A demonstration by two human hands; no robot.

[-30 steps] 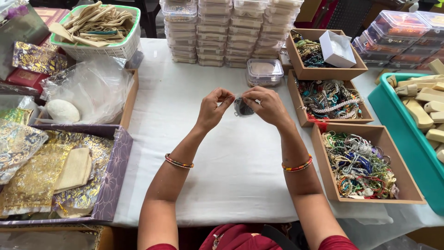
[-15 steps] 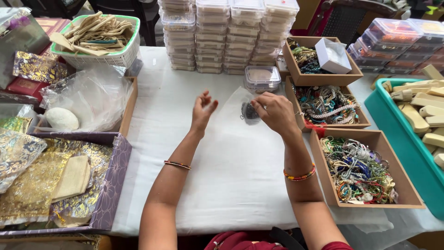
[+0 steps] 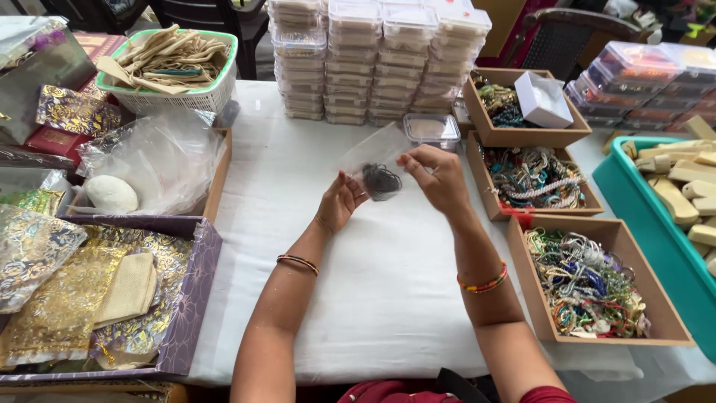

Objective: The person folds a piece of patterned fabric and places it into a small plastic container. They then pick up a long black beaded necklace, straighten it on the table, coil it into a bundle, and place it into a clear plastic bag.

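Observation:
A small clear plastic pouch [image 3: 377, 160] with a dark bundle of beads or thread [image 3: 382, 181] inside hangs above the white tablecloth [image 3: 350, 298]. My right hand [image 3: 436, 177] pinches the pouch at its top edge. My left hand [image 3: 339, 201] is open, palm turned toward the pouch, its fingertips touching or nearly touching the pouch's lower left side. Both wrists wear thin bangles.
Stacks of clear lidded boxes [image 3: 373, 56] stand at the back, one small box [image 3: 432, 128] in front. Three wooden trays of jewellery [image 3: 589, 280] line the right, a teal bin [image 3: 656, 224] beyond. Left: a basket of cloth pouches [image 3: 175, 63], plastic bags [image 3: 160, 160], gold pouches [image 3: 67, 298].
My left hand let go of the pouch's top, opened and dropped beside it. My right hand kept hold of the pouch, which now hangs lower and more unfolded.

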